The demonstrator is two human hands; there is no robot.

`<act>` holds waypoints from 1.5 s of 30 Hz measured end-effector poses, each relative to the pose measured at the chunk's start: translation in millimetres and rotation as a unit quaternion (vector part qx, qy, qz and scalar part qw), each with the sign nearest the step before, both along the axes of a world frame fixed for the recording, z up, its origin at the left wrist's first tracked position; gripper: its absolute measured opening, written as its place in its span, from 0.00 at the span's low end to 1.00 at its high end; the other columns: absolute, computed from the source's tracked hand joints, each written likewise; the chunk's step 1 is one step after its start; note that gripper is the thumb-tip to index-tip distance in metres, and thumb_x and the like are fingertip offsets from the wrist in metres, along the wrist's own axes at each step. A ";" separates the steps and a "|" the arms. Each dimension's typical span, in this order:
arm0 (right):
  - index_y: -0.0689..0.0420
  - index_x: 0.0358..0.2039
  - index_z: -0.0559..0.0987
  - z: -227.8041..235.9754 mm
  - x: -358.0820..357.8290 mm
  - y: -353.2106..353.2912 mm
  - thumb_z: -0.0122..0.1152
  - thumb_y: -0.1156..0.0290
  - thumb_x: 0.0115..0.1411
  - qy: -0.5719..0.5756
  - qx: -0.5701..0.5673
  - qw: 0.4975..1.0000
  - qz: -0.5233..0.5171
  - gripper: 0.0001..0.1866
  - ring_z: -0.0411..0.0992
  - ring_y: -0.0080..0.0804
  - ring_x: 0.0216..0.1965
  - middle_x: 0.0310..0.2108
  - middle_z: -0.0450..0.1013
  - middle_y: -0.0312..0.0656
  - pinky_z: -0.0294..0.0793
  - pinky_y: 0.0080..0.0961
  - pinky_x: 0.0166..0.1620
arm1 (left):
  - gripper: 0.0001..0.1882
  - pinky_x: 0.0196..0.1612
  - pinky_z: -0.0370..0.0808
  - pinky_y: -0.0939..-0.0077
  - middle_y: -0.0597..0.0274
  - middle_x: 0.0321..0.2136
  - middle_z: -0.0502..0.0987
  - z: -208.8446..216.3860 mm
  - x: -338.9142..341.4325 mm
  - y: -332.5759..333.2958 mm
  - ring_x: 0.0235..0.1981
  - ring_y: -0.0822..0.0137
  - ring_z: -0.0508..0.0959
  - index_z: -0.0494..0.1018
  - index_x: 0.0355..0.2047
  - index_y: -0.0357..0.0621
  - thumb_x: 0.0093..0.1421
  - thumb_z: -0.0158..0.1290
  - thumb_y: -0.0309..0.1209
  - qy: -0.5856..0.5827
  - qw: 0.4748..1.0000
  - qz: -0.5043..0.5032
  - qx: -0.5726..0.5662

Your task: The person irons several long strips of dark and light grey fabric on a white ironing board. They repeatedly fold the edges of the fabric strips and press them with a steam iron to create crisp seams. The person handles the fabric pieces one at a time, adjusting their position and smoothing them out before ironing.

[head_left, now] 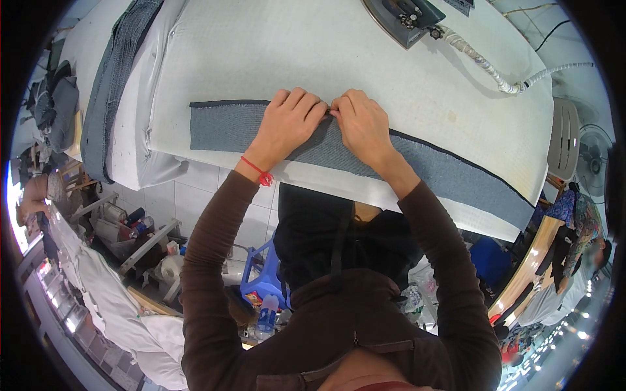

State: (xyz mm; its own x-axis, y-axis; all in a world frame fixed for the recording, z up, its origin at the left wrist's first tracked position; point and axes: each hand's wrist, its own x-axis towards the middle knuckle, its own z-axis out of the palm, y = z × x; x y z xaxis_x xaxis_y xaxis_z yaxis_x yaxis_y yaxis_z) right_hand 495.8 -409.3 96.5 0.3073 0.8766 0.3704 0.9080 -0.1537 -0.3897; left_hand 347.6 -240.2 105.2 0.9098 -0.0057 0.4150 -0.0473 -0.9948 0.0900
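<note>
The long grey cloth (218, 130) lies along the near side of the white desk (261, 52). Over it, the left hand (291, 124) and the right hand (362, 127) are close beside each other; the grip of each is narrow, pinching the dark edge (228, 102) of this cloth. Farther, toward the upper right, there is an iron (405, 26) with a wrapped hose (479, 60).

I list one table (235, 55), white cloth cover. One grey-blue fabric strip (218, 127), dark-edged, lengthwise beneath left hand (293, 120) and right hand (362, 124). One iron (405, 23), well beyond right hand; wrapped hose (479, 62) trailing rightward. Grey fabric lengths (112, 98), well left of left hand, along table's side.
</note>
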 end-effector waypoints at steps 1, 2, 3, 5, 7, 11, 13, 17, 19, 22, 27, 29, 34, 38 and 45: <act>0.54 0.41 0.81 -0.5 0.1 0.1 0.67 0.67 0.71 -0.004 -0.005 1.000 -0.003 0.06 0.76 0.37 0.43 0.39 0.74 0.37 0.76 0.35 0.44 | 0.15 0.51 0.73 0.64 0.67 0.44 0.81 0.2 1.1 1.0 0.47 0.64 0.80 0.80 0.46 0.48 0.59 0.68 0.30 -0.004 1.000 -0.005 -0.008; 0.54 0.41 0.81 0.4 0.1 0.9 0.67 0.67 0.71 -0.008 -0.011 1.000 -0.005 0.06 0.76 0.37 0.43 0.39 0.74 0.37 0.76 0.35 0.44 | 0.15 0.50 0.73 0.64 0.68 0.44 0.81 0.9 2.3 2.2 0.46 0.64 0.80 0.80 0.46 0.49 0.59 0.68 0.30 -0.008 1.000 -0.008 -0.016; 0.54 0.41 0.81 1.4 0.1 1.7 0.66 0.66 0.71 -0.010 -0.019 1.000 -0.006 0.06 0.76 0.37 0.43 0.39 0.74 0.37 0.77 0.35 0.44 | 0.15 0.50 0.73 0.64 0.68 0.43 0.80 1.6 3.5 3.3 0.46 0.64 0.79 0.80 0.45 0.49 0.58 0.69 0.30 -0.011 1.000 -0.011 -0.024; 0.54 0.40 0.81 3.0 0.2 3.4 0.66 0.66 0.71 -0.016 -0.035 0.999 -0.007 0.06 0.76 0.37 0.44 0.39 0.74 0.37 0.77 0.35 0.44 | 0.14 0.49 0.72 0.64 0.68 0.42 0.80 2.0 5.3 5.7 0.45 0.65 0.79 0.80 0.44 0.49 0.59 0.68 0.30 -0.004 1.000 -0.014 -0.009; 0.53 0.40 0.80 3.4 0.2 4.5 0.66 0.65 0.71 -0.025 -0.042 0.999 -0.009 0.06 0.76 0.36 0.43 0.39 0.73 0.36 0.77 0.34 0.43 | 0.13 0.48 0.72 0.64 0.68 0.41 0.79 1.8 6.2 5.2 0.44 0.65 0.79 0.80 0.43 0.48 0.59 0.68 0.29 0.002 1.000 -0.013 0.002; 0.52 0.39 0.80 3.0 -0.6 2.3 0.66 0.66 0.69 -0.049 -0.029 0.998 -0.005 0.05 0.76 0.34 0.43 0.38 0.73 0.36 0.77 0.33 0.41 | 0.11 0.47 0.72 0.66 0.67 0.40 0.79 3.4 5.1 -1.7 0.43 0.64 0.78 0.81 0.43 0.46 0.60 0.65 0.29 0.010 1.000 -0.007 0.005; 0.52 0.39 0.80 3.3 0.1 0.8 0.66 0.67 0.67 -0.066 -0.026 0.997 0.007 0.04 0.76 0.33 0.42 0.38 0.73 0.35 0.76 0.31 0.41 | 0.11 0.47 0.72 0.66 0.66 0.40 0.79 5.3 3.3 -5.6 0.43 0.63 0.78 0.82 0.43 0.44 0.60 0.64 0.28 0.008 1.000 -0.008 -0.002; 0.51 0.37 0.81 4.9 -0.2 -2.1 0.67 0.69 0.62 -0.083 -0.009 0.996 0.024 0.05 0.76 0.32 0.42 0.37 0.73 0.34 0.75 0.29 0.40 | 0.13 0.46 0.72 0.66 0.65 0.40 0.78 9.8 -0.9 -12.5 0.43 0.63 0.78 0.83 0.45 0.41 0.59 0.62 0.27 0.008 1.000 -0.011 -0.016; 0.52 0.38 0.81 4.7 -0.6 -2.9 0.68 0.70 0.61 -0.083 -0.006 0.996 0.026 0.05 0.75 0.31 0.42 0.37 0.73 0.34 0.74 0.29 0.39 | 0.12 0.45 0.72 0.67 0.65 0.38 0.77 10.6 -1.5 -14.1 0.42 0.64 0.77 0.82 0.43 0.41 0.58 0.62 0.27 -0.002 1.000 -0.009 -0.011; 0.53 0.39 0.83 4.3 -1.2 -4.1 0.68 0.71 0.59 -0.075 0.013 0.997 0.031 0.07 0.75 0.31 0.42 0.37 0.73 0.33 0.74 0.29 0.40 | 0.13 0.45 0.73 0.68 0.65 0.39 0.77 6.8 -4.6 -18.9 0.43 0.64 0.78 0.82 0.43 0.41 0.57 0.62 0.28 -0.007 1.000 0.007 0.002; 0.55 0.47 0.86 8.8 -9.4 -16.4 0.68 0.72 0.60 -0.057 0.005 0.998 0.023 0.13 0.75 0.31 0.42 0.38 0.74 0.33 0.71 0.33 0.42 | 0.25 0.51 0.74 0.67 0.64 0.54 0.83 9.6 -26.8 -50.4 0.50 0.64 0.80 0.83 0.61 0.41 0.62 0.62 0.29 0.037 0.993 0.108 0.035; 0.55 0.51 0.87 14.9 -18.9 -26.1 0.67 0.73 0.61 -0.055 -0.028 0.998 0.004 0.16 0.75 0.31 0.43 0.39 0.75 0.34 0.69 0.35 0.42 | 0.29 0.56 0.73 0.63 0.61 0.59 0.81 11.4 -37.4 -70.0 0.54 0.61 0.79 0.80 0.67 0.44 0.65 0.63 0.32 0.066 0.983 0.168 0.030; 0.51 0.65 0.85 21.5 -40.3 -38.4 0.67 0.69 0.69 -0.064 -0.125 0.990 -0.029 0.24 0.76 0.35 0.30 0.28 0.77 0.35 0.67 0.34 0.39 | 0.33 0.60 0.67 0.54 0.54 0.65 0.75 13.1 -31.3 -116.3 0.61 0.51 0.74 0.75 0.74 0.54 0.68 0.64 0.37 0.083 0.939 0.322 -0.087; 0.50 0.73 0.79 40.4 -45.7 -39.2 0.68 0.72 0.62 -0.030 -0.226 0.973 -0.041 0.36 0.79 0.41 0.20 0.18 0.79 0.41 0.74 0.40 0.35 | 0.35 0.52 0.67 0.56 0.57 0.55 0.77 22.0 -22.2 -124.9 0.54 0.56 0.75 0.75 0.75 0.55 0.67 0.64 0.36 0.127 0.920 0.354 -0.114; 0.47 0.75 0.77 67.2 -49.4 -36.9 0.66 0.72 0.63 0.098 -0.315 0.941 -0.074 0.37 0.83 0.53 0.23 0.22 0.82 0.50 0.82 0.51 0.28 | 0.43 0.25 0.71 0.64 0.64 0.21 0.81 23.2 -21.3 -117.8 0.18 0.61 0.80 0.68 0.79 0.45 0.63 0.63 0.34 0.194 0.929 0.296 -0.109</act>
